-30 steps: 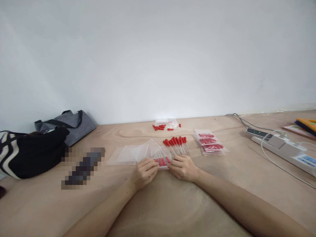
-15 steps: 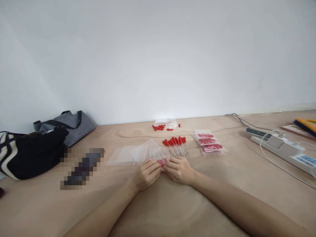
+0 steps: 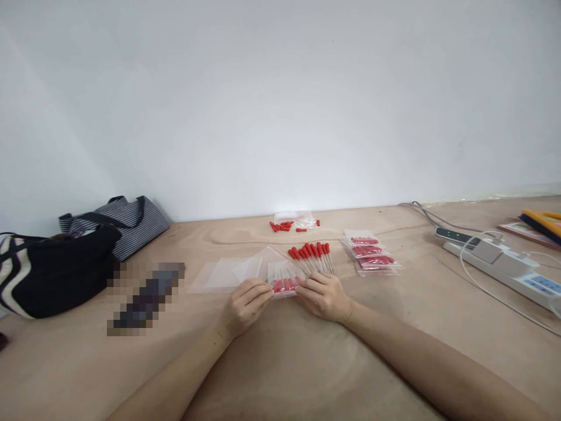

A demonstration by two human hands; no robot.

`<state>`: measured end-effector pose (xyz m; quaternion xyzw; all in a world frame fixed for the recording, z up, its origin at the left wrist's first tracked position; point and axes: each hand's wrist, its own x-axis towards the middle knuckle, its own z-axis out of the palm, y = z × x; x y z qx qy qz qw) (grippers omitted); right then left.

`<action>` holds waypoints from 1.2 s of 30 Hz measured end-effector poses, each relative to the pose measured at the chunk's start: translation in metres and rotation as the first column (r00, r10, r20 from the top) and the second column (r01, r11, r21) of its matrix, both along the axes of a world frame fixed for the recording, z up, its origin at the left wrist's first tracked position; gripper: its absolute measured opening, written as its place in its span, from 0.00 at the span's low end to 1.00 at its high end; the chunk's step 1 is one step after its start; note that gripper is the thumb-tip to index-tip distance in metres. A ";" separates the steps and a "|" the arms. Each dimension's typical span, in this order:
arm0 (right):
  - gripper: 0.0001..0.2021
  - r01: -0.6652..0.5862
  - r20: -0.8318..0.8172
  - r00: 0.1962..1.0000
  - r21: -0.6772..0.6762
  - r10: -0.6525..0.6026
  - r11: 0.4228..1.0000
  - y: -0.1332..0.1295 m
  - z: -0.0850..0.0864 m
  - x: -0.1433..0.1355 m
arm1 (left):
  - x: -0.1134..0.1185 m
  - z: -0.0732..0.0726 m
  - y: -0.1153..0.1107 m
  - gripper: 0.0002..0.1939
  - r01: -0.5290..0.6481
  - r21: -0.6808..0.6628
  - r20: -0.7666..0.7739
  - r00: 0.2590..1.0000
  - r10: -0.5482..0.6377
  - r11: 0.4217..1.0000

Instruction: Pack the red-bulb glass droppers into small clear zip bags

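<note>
A clear plastic bag (image 3: 284, 275) with several red-bulbed droppers inside lies between my hands, its red bulbs toward me. My left hand (image 3: 249, 304) pinches its near left corner. At the near right corner, my right hand (image 3: 323, 297) has its fingers closed on the same bag. Loose droppers with red bulbs (image 3: 312, 251) fan out just beyond my right hand. Flat clear bags (image 3: 219, 275) overlap to the left of the held bag. On the right lies an overlapping stack of filled bags (image 3: 370, 254) with red bulbs showing through.
Loose red bulbs (image 3: 281, 226) and a clear bag (image 3: 293, 216) lie near the wall. A black bag (image 3: 65, 275), a striped bag (image 3: 140, 225) and a blurred dark object (image 3: 149, 298) are at left. At right are a power strip (image 3: 508, 269) with cables and a blue-yellow object (image 3: 543, 225).
My hands have moved apart along the bag's near edge, the left one outward to the left. More of the red bulbs inside the bag now show.
</note>
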<state>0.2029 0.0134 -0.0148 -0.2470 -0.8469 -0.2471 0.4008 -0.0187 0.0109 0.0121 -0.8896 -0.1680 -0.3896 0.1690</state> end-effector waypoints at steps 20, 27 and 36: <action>0.08 0.013 0.032 0.999 -0.001 -0.013 1.000 -0.001 0.002 -0.010 | 0.007 -0.003 0.002 0.07 0.046 -0.023 0.002 0.999 -0.046 0.999; 0.06 -0.010 0.001 1.000 0.004 0.010 1.000 -0.002 0.001 -0.013 | 0.010 -0.006 0.003 0.09 0.050 -0.034 -0.012 0.999 -0.051 0.998; 0.09 -0.035 0.008 0.999 -0.005 0.035 0.999 -0.003 0.001 -0.023 | 0.014 -0.004 0.001 0.07 0.064 -0.001 -0.030 0.997 -0.064 0.998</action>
